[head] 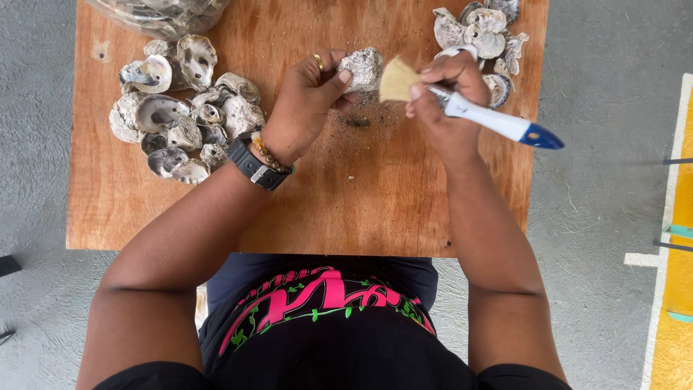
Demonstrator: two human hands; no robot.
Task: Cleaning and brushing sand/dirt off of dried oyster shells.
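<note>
- Head view, single entry: wooden bench [303,209] seen from above, a plain board over a grey concrete floor [599,217].
- Left hand [307,101]: fingers closed around a rough grey shell [363,67], raised just above the bench middle, one face turned toward the brush, seemingly so the bristles can reach it. A ring sits on one finger; a black watch [253,167] and a bead bracelet [271,155] circle the wrist.
- Right hand [447,90]: closed around a brush [498,121] near the bristle end, white handle with blue tip pointing out to the right. The tan bristles [397,79] are just beside the shell, touching or nearly so; contact cannot be told for certain.
- Grit [359,119]: dark specks on the bench right under the shell, apparently brushed-off dirt.
- Left pile [180,115]: many shells heaped on the bench's left part, several lying hollow side up, well apart from the hands.
- Right pile [480,36]: smaller cluster of shells at the far right corner, just behind the right hand; kept separate from the left pile, perhaps as a sorting.
- Clear plastic bag [162,14]: at the far left edge, holding more shells.
</note>
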